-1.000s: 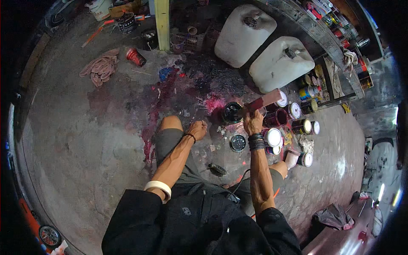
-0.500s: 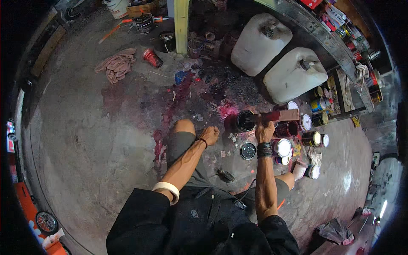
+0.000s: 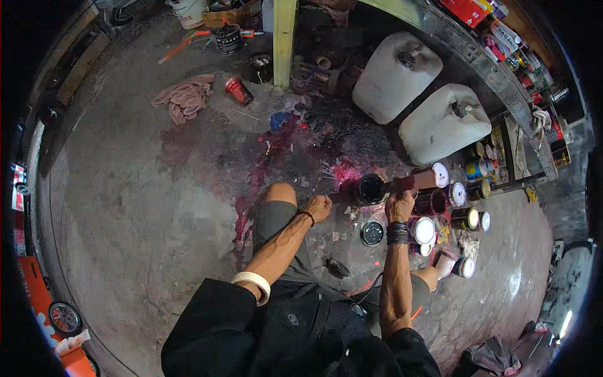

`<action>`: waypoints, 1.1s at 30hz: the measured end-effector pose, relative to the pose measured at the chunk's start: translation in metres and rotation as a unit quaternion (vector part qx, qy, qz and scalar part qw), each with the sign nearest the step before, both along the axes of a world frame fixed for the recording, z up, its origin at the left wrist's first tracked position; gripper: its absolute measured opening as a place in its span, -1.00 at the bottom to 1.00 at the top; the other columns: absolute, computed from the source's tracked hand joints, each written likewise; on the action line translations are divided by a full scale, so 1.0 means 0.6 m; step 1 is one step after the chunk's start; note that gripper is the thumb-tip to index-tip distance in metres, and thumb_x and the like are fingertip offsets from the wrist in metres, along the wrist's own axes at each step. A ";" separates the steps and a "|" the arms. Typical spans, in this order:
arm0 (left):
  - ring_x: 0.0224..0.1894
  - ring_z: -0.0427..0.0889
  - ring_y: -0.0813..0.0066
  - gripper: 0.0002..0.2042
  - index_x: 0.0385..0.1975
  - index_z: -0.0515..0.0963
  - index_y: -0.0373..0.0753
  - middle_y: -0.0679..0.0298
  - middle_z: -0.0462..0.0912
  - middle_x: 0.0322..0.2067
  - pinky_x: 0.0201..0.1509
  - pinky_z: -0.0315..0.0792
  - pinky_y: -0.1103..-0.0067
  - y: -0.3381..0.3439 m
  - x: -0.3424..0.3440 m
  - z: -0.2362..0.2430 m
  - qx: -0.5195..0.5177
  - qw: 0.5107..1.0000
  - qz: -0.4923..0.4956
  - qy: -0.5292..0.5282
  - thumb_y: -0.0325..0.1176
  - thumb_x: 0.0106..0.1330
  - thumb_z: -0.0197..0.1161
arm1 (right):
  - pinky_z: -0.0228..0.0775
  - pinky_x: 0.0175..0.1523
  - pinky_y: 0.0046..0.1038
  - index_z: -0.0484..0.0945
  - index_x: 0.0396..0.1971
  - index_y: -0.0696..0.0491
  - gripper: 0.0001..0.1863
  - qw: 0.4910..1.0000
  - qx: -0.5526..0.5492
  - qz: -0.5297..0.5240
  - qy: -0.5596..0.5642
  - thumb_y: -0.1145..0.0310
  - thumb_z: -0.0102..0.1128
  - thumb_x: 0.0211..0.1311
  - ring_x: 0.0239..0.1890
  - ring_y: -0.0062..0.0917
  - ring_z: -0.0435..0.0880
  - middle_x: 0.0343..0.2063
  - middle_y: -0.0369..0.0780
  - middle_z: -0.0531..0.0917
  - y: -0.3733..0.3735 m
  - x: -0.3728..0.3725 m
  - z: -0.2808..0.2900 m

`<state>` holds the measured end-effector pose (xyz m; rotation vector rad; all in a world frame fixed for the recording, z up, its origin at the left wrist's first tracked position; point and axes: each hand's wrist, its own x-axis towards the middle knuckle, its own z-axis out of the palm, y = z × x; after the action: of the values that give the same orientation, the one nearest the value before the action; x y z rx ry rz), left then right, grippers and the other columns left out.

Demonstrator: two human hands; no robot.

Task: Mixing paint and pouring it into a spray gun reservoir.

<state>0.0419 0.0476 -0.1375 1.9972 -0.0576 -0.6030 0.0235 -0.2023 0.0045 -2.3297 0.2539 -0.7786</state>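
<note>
My right hand (image 3: 400, 205) is closed around a flat stirring stick (image 3: 411, 183), broad, brown and stained dark red. Its left end reaches the rim of an open can of black paint (image 3: 370, 188). Just right of that hand stands an open can with dark red inside (image 3: 432, 202). My left hand (image 3: 318, 208) is curled into a loose fist in front of my left knee, apart from the cans, and nothing shows in it. Between my hands, nearer to me, a round black lid (image 3: 372, 233) with pale specks lies on the floor.
Several lidded cans (image 3: 422, 230) cluster to the right. Two large white jerrycans (image 3: 399, 78) stand beyond, beside a metal shelf (image 3: 496, 69). A red cup (image 3: 239, 91) and a pinkish rag (image 3: 184, 98) lie far left. A dark brush-like thing (image 3: 338, 267) lies near my legs.
The whole view has shifted slightly, so everything appears lower and to the right. The stick has turned a little in my right hand's grip. My left hand stays closed near the knee.
</note>
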 end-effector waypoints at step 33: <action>-0.17 0.73 0.24 -0.78 -0.17 0.65 -0.25 0.13 0.76 -0.30 -0.04 0.56 0.36 0.004 -0.002 0.022 0.020 0.999 -0.029 -0.012 -0.32 0.33 0.14 | 0.52 -0.09 -0.23 0.68 -0.17 0.10 -0.78 0.997 0.039 0.000 0.062 0.33 0.22 0.26 -0.22 -0.10 0.73 -0.31 -0.02 0.73 0.000 0.005 0.001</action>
<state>0.0404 0.0501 -0.1244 2.0477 -0.1181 -0.6221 0.0266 -0.2022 0.0052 -2.3064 0.3333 -0.6128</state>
